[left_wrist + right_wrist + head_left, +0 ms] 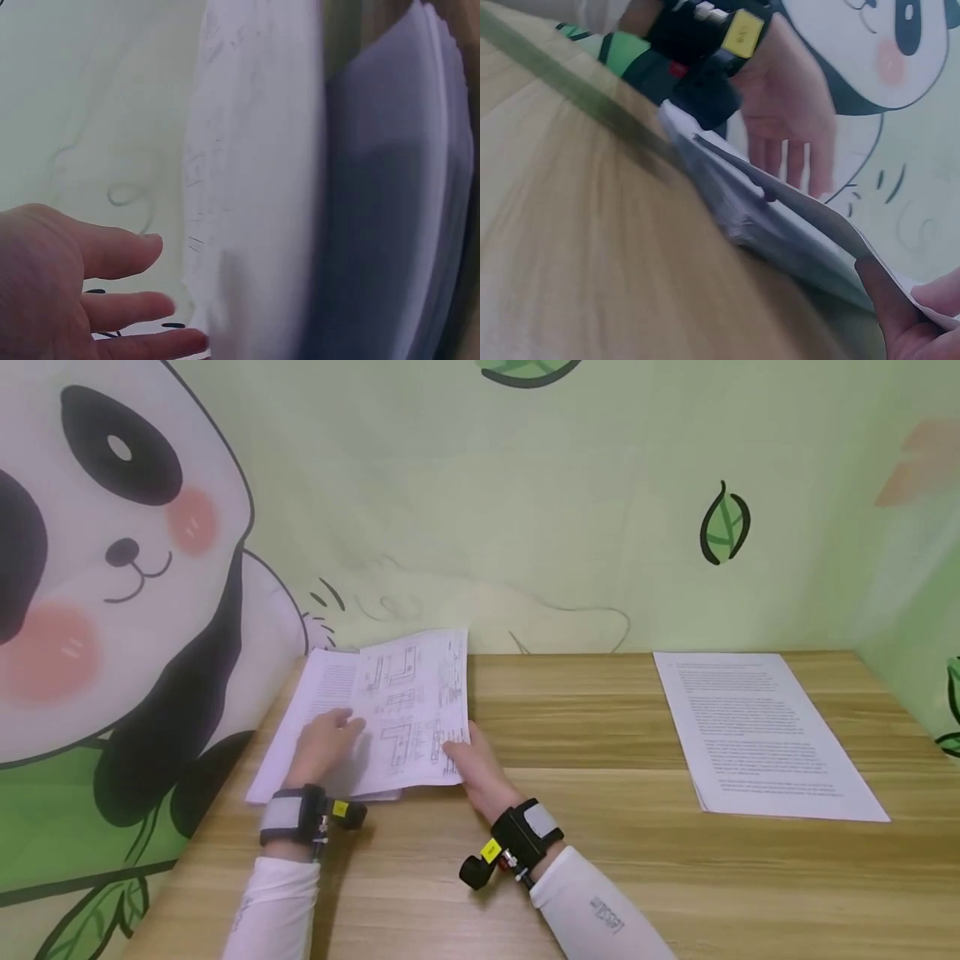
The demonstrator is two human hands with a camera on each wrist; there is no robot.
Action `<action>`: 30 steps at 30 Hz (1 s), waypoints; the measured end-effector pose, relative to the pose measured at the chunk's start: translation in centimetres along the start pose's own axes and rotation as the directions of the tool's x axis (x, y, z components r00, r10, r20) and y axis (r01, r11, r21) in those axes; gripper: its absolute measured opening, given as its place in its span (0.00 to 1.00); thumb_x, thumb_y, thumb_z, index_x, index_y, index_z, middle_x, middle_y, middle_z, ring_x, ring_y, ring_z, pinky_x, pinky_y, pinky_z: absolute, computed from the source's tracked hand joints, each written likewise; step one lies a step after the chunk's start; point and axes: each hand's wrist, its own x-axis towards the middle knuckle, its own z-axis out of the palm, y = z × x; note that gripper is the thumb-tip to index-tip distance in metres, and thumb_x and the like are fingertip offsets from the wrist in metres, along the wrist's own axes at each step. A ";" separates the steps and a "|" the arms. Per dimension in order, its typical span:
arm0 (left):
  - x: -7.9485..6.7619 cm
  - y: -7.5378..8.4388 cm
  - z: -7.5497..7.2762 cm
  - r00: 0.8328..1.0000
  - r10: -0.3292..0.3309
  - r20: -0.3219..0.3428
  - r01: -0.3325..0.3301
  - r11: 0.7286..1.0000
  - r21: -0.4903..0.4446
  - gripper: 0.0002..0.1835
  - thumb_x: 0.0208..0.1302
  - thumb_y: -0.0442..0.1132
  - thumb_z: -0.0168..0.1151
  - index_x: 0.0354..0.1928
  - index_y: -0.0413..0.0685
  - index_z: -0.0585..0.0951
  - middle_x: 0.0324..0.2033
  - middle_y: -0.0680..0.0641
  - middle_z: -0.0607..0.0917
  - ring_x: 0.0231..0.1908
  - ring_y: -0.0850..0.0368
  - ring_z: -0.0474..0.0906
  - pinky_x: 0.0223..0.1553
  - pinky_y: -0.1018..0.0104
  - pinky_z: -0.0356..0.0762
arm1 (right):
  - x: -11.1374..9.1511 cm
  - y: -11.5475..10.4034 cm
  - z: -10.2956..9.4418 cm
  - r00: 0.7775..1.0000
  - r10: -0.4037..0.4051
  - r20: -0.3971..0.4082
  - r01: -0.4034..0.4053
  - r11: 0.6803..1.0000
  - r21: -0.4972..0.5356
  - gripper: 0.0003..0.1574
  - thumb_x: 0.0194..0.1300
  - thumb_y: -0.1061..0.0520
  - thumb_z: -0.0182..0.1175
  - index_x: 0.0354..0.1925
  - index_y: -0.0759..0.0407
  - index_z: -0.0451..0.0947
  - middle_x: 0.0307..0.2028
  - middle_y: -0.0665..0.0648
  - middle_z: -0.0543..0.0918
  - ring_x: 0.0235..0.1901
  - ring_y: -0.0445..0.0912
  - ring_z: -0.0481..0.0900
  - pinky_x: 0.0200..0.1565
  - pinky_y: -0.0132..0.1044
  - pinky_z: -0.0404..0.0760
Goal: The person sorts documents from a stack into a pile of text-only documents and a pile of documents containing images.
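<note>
A sheet printed with technical drawings (420, 693) is raised at its right side over a stack of printed paper (326, 681) at the left of the table. My right hand (483, 771) pinches the sheet's right edge, thumb on top and fingers beneath; the right wrist view shows this grip of the right hand (919, 330) at the corner. Over the left part of the paper is my left hand (324, 745), its fingers loosely extended. In the left wrist view, the left hand (45, 277) holds nothing and its fingertips are close to the lifted sheet (255, 150).
Another stack of text pages (757, 735) lies at the right of the wooden table (570, 718). Behind the table's back edge hangs a green backdrop (555, 527) with a panda picture at the left. Each wrist wears a strapped camera.
</note>
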 end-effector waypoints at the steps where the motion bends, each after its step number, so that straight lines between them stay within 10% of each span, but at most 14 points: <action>1: 0.0 0.0 0.1 1.000 -0.010 0.002 0.010 1.000 -0.024 0.35 0.68 0.52 0.44 0.70 0.40 0.55 0.67 0.32 0.62 0.66 0.35 0.57 0.64 0.39 0.59 | 0.0 -0.2 -0.2 1.000 -0.005 -0.006 0.005 1.000 -0.001 0.31 0.62 0.69 0.47 0.64 0.59 0.63 0.54 0.63 0.78 0.42 0.46 0.79 0.38 0.32 0.77; 6: 0.3 0.1 0.4 0.999 -0.044 -0.016 0.042 0.990 -0.133 0.43 0.65 0.61 0.43 0.73 0.47 0.42 0.72 0.36 0.50 0.71 0.36 0.46 0.68 0.37 0.49 | -0.1 -1.5 -1.2 0.999 -0.044 -0.010 0.044 0.999 -0.007 0.30 0.62 0.69 0.48 0.63 0.59 0.65 0.54 0.65 0.79 0.39 0.44 0.79 0.36 0.31 0.78; 16: 0.5 1.8 1.5 0.997 -0.067 0.045 0.080 0.886 -0.457 0.40 0.59 0.68 0.47 0.70 0.59 0.57 0.52 0.44 0.76 0.50 0.49 0.73 0.45 0.61 0.70 | -0.7 -4.8 -4.1 0.996 -0.070 0.051 0.071 0.997 -0.028 0.29 0.65 0.66 0.48 0.64 0.52 0.65 0.54 0.61 0.79 0.42 0.45 0.80 0.37 0.33 0.79; 22: -0.5 3.4 2.5 0.998 0.063 0.011 -0.045 0.808 -0.587 0.30 0.65 0.56 0.50 0.68 0.61 0.62 0.53 0.47 0.78 0.49 0.51 0.76 0.42 0.64 0.73 | -1.4 -6.5 -6.5 0.995 -0.067 0.073 0.075 0.991 -0.111 0.26 0.67 0.63 0.49 0.62 0.51 0.65 0.51 0.60 0.80 0.42 0.47 0.81 0.38 0.34 0.80; 30: -1.6 6.6 4.5 0.979 0.202 0.010 -0.145 0.736 -0.662 0.27 0.68 0.39 0.48 0.68 0.54 0.61 0.62 0.47 0.72 0.59 0.51 0.69 0.63 0.51 0.63 | -2.5 -8.4 -10.0 0.998 -0.059 -0.015 0.054 0.972 -0.230 0.28 0.66 0.60 0.52 0.64 0.53 0.62 0.49 0.62 0.80 0.37 0.46 0.83 0.34 0.33 0.82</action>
